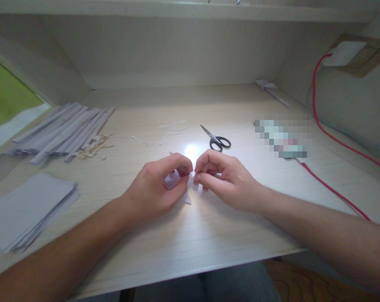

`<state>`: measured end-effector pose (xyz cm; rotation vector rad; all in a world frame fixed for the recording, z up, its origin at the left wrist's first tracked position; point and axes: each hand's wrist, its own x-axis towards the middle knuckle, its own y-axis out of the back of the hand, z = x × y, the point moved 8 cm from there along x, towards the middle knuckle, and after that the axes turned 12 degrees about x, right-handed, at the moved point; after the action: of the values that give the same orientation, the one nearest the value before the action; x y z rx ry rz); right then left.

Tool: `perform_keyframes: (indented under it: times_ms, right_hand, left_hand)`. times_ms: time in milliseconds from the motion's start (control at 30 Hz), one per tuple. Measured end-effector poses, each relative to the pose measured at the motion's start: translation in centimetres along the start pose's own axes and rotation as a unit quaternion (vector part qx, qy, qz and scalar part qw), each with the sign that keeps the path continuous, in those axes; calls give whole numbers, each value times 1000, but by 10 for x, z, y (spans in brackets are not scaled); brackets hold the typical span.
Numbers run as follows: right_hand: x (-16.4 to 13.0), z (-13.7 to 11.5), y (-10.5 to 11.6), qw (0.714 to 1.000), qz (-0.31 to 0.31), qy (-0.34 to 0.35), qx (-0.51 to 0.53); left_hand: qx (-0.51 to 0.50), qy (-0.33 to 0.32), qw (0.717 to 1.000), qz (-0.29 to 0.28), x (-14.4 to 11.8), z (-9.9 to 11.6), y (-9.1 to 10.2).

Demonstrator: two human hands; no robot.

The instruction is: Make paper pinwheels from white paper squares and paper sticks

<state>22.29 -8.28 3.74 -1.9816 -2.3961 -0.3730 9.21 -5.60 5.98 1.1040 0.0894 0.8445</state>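
Both of my hands meet above the middle of the desk, thumbs and forefingers nearly touching. My left hand [160,182] is closed in a pinch on a piece of white paper [171,180], which shows through the loop of the fingers and as a point below the thumb. Thumb and curled fingers of my right hand [229,178] are pressed together just beside the paper; whatever lies between them is too small to name. Beyond the hands lie black-handled scissors [215,139], blades slightly apart, and several thin paper strips [172,124].
Rolled paper tubes [64,130] lie at the left, with a tangle of tan bands or string [93,147] beside them. Nearer is a stack of paper sheets [35,205]. At right are a blurred-out flat object [281,138], a red cable [334,191] and a paper pinwheel-like piece [271,90].
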Motion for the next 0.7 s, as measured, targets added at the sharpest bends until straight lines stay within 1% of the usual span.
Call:
perform_keyframes:
  times_ms: [167,233,300,400,533,700]
  right_hand:
    - [0,-3,0,1000,-3,17,-5]
    - [0,-5,1,999,-1,32,-15]
    - [0,-7,1,998,-1,50,-30]
    - [-1,-11,0,996,-3,72,-52]
    - [-1,-14,0,995,-2,81,-60]
    - [-1,-10,1,996,-5,69,-52]
  left_hand:
    - [53,12,998,32,3,-2,9]
    - [79,6,996,39,4,-1,12]
    - [94,-8,995,34,5,1,12]
    - [98,-19,995,20,5,3,11]
    - [91,-27,995,12,5,2,8]
    - [96,-33,994,31,5,0,11]
